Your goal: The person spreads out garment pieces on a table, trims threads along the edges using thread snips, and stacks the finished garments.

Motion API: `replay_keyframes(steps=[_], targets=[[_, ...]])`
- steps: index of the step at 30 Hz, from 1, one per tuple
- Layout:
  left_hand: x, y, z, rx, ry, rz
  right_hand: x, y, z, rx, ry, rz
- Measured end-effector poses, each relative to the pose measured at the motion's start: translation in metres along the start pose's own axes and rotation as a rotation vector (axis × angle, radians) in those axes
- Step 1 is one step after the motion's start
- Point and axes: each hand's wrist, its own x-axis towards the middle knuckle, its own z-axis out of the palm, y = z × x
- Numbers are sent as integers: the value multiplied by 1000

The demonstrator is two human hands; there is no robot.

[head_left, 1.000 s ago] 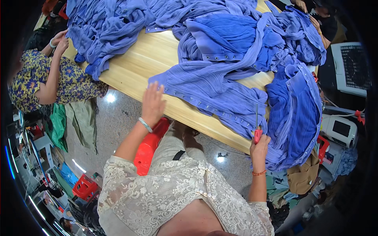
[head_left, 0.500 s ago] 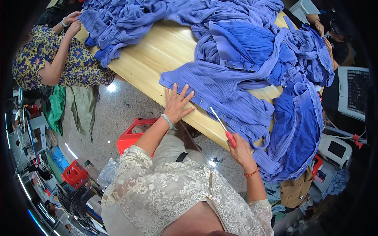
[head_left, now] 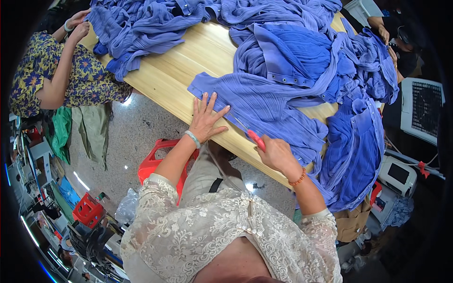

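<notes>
Blue pleated garment (head_left: pixel 278 106) lies spread on the wooden table (head_left: pixel 174 78), its near edge running from far left to near right; since half a second ago the left hand (head_left: pixel 206 120) has stayed flat on that edge, fingers splayed. Right hand (head_left: pixel 278 153), fingers clamped on red-handled scissors (head_left: pixel 252 134), has come in closer to the left hand, blades pointing far-left along the hem.

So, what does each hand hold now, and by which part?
The right hand grips red-handled scissors by the handle. The left hand holds nothing; it lies flat on the blue garment.
</notes>
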Motion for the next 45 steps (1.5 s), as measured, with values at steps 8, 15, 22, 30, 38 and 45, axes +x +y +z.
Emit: replay_keyframes(steps=[8, 15, 22, 30, 38, 45], targets=[[0, -5, -3, 45, -12, 66, -43, 2, -15, -3, -92, 84], [-2, 0, -6, 106, -34, 33, -66, 11, 2, 126, -2, 66], [-1, 90, 4, 32, -24, 145, -97, 54, 34, 175, 88, 50], [-7, 112, 40, 26, 1, 77, -114, 62, 22, 135, 51, 74], [-10, 108, 50, 54, 23, 86, -99, 66, 18, 66, 55, 0], [-8, 112, 41, 93, -19, 52, -150, 77, 29, 161, 62, -5]])
